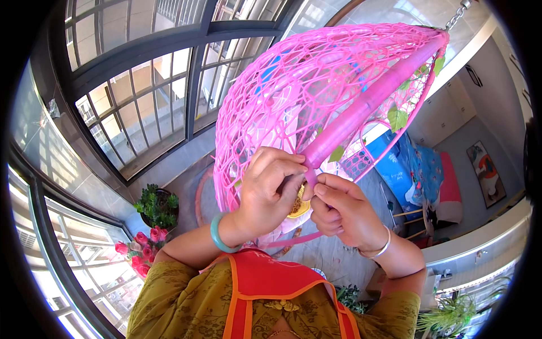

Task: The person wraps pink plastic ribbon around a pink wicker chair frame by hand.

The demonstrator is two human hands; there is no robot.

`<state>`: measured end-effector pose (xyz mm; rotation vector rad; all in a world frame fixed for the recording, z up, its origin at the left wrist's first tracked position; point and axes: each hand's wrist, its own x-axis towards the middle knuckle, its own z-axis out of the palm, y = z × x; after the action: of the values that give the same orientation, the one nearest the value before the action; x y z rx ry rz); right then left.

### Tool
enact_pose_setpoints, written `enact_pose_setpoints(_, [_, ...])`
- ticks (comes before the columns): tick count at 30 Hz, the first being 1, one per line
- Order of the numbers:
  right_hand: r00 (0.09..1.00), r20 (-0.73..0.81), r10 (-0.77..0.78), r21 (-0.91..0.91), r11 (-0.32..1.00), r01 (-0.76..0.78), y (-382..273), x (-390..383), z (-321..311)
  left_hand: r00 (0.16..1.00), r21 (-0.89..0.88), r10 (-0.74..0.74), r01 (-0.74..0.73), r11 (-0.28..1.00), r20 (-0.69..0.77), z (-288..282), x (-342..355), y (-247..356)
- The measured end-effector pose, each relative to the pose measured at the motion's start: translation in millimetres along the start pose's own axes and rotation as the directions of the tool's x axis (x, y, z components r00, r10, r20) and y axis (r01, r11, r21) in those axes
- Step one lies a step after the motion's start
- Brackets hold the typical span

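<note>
A pink hanging basket chair (254, 73) of woven netting fills the upper middle. Its thick pink tube (370, 101) slants down from the upper right toward my hands, with a smooth wrapped surface. At the tube's lower end, my left hand (274, 183) is closed, thumb and fingers pinching close to the pink strip. My right hand (345, 209) is closed on a pink strip (311, 176) that comes off this end. Part of the strip is hidden behind the fingers. Just below and behind my hands shows something yellow and rounded (299, 208).
A metal chain (455, 18) holds the chair's top. Large dark-framed windows (141, 96) stand at left, with a potted plant (157, 208) and red roses (144, 248) nearby. Beyond the chair at right is a bed with blue bedding (415, 169). Green leaves (397, 117) hang along the tube.
</note>
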<state>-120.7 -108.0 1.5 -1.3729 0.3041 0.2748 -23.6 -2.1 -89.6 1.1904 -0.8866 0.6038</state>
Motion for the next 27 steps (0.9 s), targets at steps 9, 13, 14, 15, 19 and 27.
enact_pose_setpoints(9, [0.973,-0.019,-0.231,-0.485,0.853,0.193,2,-4,10,0.944,0.104,-0.31,0.299,0.949,0.11,4,-1,1])
enact_pose_setpoints(13, [0.975,0.034,-0.221,-0.457,0.864,0.212,-3,-5,7,0.974,0.218,-0.158,0.12,0.969,0.165,3,-3,-6])
enact_pose_setpoints(14, [0.968,0.017,-0.248,-0.48,0.848,0.226,-4,-6,7,0.975,0.219,-0.143,0.104,0.97,0.169,3,-3,-7])
enact_pose_setpoints(15, [0.961,0.0,-0.275,-0.503,0.831,0.238,-4,-6,6,0.975,0.221,-0.145,0.106,0.97,0.168,3,-3,-7])
enact_pose_setpoints(19, [0.958,0.014,-0.287,-0.569,0.785,0.243,0,-9,5,0.973,0.232,-0.149,0.106,0.967,0.179,2,-2,-6])
enact_pose_setpoints(27, [0.93,0.036,-0.367,-0.611,0.728,0.311,5,-15,-3,0.95,0.225,-0.215,0.163,0.961,0.227,1,1,-3])
